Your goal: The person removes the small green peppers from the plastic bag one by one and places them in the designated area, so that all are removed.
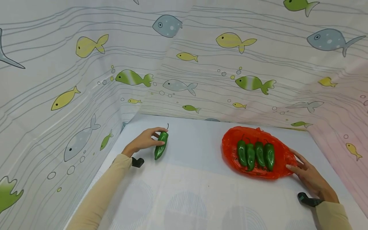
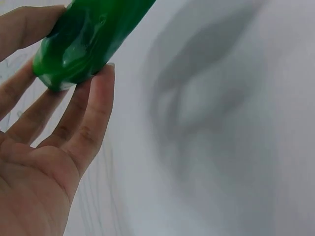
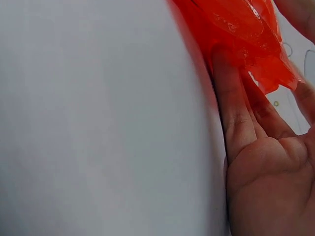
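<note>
Pinched by the left hand (image 1: 147, 138), just in front of its palm, the glossy green pepper (image 1: 160, 147) seemed light, firm and slippery, best taken around its thick body below the stem (image 1: 168, 127), while the right hand (image 1: 311, 179) gripped the nearest edge of the red bag (image 1: 229, 149).

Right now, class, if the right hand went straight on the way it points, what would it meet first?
The red bag, which the right hand touches; past that, probably the nearest pepper, though depth and exact line are unclear.
</note>
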Action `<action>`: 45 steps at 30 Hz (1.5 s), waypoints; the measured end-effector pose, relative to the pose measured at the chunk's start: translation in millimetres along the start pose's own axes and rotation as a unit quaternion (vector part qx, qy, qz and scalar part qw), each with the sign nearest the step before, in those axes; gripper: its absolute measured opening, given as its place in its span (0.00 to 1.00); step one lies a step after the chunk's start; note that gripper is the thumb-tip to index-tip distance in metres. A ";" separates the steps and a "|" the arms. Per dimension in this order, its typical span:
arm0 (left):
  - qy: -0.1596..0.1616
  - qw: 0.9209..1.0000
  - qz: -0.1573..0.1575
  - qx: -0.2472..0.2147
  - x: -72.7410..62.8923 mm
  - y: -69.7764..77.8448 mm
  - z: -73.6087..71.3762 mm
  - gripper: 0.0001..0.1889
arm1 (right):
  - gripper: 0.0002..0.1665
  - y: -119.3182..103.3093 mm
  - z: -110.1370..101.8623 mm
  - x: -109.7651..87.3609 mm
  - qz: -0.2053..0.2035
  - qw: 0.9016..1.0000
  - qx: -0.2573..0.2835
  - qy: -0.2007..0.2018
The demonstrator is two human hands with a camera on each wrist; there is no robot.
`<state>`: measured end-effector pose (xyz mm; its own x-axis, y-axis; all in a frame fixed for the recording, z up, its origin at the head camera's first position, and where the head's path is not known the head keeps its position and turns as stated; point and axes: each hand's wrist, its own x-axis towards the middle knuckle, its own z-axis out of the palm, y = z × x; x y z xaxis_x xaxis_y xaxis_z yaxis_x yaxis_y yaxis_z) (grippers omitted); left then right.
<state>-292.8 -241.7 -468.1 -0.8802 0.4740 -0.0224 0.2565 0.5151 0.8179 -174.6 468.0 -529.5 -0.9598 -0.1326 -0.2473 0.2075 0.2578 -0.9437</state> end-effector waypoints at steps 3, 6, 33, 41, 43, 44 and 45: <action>0.011 1.000 -0.012 0.012 -6.8 -8.9 -4.9 0.33 | 0.46 0.7 0.0 0.6 -0.008 1.000 0.002 -0.003; 0.016 0.999 -0.030 0.015 -13.3 -18.3 -9.1 0.33 | 0.46 -0.1 0.4 0.9 -0.008 1.000 -0.002 -0.005; 0.040 0.993 -0.104 0.028 -37.4 -53.8 -35.7 0.30 | 0.46 3.2 0.3 -4.6 0.006 0.999 0.035 -0.012; 0.045 0.991 -0.118 0.043 -39.0 -55.8 -38.2 0.30 | 0.46 0.9 1.6 -2.1 0.003 1.000 0.021 -0.009; 0.049 0.991 -0.119 0.044 -37.9 -56.9 -39.0 0.30 | 0.46 0.2 0.6 -1.7 0.000 1.000 0.026 -0.010; 0.050 0.991 -0.120 0.044 -37.2 -57.1 -39.3 0.30 | 0.46 -0.1 0.2 -1.6 -0.001 1.000 0.028 -0.010; 0.052 0.991 -0.119 0.044 -36.4 -57.2 -39.6 0.30 | 0.46 -0.2 0.1 -1.6 -0.003 0.999 0.032 -0.010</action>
<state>-291.2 -316.7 -491.3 -0.9550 0.2580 -0.1460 0.0661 0.6656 0.7434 -173.1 468.1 -528.9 -0.9571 -0.1541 -0.2455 0.2142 0.1944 -0.9572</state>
